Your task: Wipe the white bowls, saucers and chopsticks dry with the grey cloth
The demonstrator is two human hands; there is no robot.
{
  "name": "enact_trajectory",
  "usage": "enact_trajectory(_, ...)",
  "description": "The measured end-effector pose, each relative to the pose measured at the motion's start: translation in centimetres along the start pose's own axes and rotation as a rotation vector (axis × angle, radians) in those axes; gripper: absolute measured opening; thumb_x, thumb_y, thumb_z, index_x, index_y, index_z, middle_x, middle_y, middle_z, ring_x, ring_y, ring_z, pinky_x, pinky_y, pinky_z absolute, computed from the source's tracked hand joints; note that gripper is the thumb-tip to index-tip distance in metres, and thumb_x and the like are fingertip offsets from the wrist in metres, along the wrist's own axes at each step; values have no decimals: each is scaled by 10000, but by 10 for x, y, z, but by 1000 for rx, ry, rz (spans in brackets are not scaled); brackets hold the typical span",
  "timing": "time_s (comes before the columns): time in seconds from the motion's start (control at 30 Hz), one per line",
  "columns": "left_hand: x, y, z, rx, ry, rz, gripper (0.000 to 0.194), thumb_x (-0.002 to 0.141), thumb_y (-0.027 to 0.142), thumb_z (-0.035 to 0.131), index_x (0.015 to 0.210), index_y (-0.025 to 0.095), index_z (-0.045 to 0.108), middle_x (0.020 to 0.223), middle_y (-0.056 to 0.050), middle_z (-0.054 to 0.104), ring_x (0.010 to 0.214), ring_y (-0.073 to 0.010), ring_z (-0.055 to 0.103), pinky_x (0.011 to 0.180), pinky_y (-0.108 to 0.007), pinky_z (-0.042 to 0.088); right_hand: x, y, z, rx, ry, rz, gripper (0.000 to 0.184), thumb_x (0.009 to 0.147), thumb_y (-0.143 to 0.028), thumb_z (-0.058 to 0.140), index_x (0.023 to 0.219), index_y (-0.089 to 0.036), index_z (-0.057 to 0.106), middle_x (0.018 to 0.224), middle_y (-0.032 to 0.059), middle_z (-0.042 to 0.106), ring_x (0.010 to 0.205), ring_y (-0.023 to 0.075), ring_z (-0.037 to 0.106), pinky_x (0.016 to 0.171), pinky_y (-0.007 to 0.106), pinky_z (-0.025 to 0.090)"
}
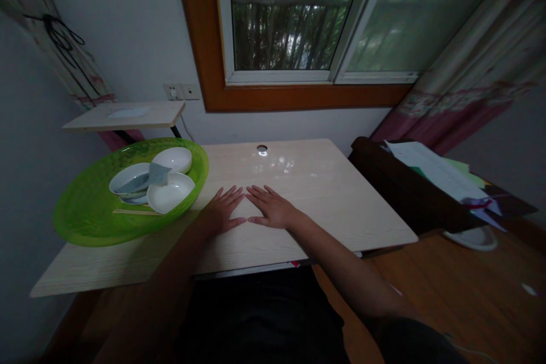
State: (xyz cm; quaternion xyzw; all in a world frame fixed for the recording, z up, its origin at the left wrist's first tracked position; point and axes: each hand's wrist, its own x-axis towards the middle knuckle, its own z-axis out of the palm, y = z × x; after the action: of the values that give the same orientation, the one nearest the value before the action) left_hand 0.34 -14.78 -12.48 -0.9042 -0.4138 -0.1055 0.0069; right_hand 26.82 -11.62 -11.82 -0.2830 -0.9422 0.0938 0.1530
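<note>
Both hands lie flat on the pale wood-grain table [341,205], fingers stretched, with nothing in them. My left hand [224,211] is nearest to a large green basin [85,205] on the table's left part. My right hand [272,207] rests beside it, the thumbs and index fingers of the two hands about touching at their tips. In the basin are white bowls: one at the back [173,158], one in front [170,192] and one at the left [128,176]. A grey-blue cloth [157,174] lies over the bowls. Chopsticks [136,212] lie near the basin's front side.
A small raised shelf [128,116] stands behind the basin. A round cable hole [262,149] sits near the table's back edge. Right of the table, a dark brown piece of furniture [379,182] bears papers [435,168]. The window [290,23] is behind the table.
</note>
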Motion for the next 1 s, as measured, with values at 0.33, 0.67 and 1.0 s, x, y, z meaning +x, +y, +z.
enact_trajectory(0.33, 4, 14, -21, -213, 166, -53, 554, 1018, 429, 439, 1508, 173, 457, 1547, -121, 492, 1417, -221, 480, 1174, -418, 407, 2, 3, -7, 130, 193, 32, 501, 1009, -460, 513, 1457, -237, 535, 1543, 124, 484, 1404, 273, 473, 1170, 508, 376)
enact_trajectory(0.67, 23, -7, -161, -52, 92, -292, 560, 986, 523, 407, 1389, 193, 612, 1401, -69, 640, 1313, -246, 570, 1135, -396, 419, 1, 13, -7, 285, 383, 122, 328, 1004, -312, 501, 1286, -277, 664, 1291, 85, 673, 1215, 252, 593, 1068, 490, 460)
enact_trajectory(1.0, 18, -94, -119, -116, 5, -391, 806, 896, 653, 436, 1484, 105, 482, 1557, -180, 461, 1471, -306, 394, 1201, -444, 320, 2, 14, -11, 332, 437, 155, 300, 978, -274, 511, 1208, -264, 704, 1206, 78, 711, 1146, 249, 625, 1036, 477, 468)
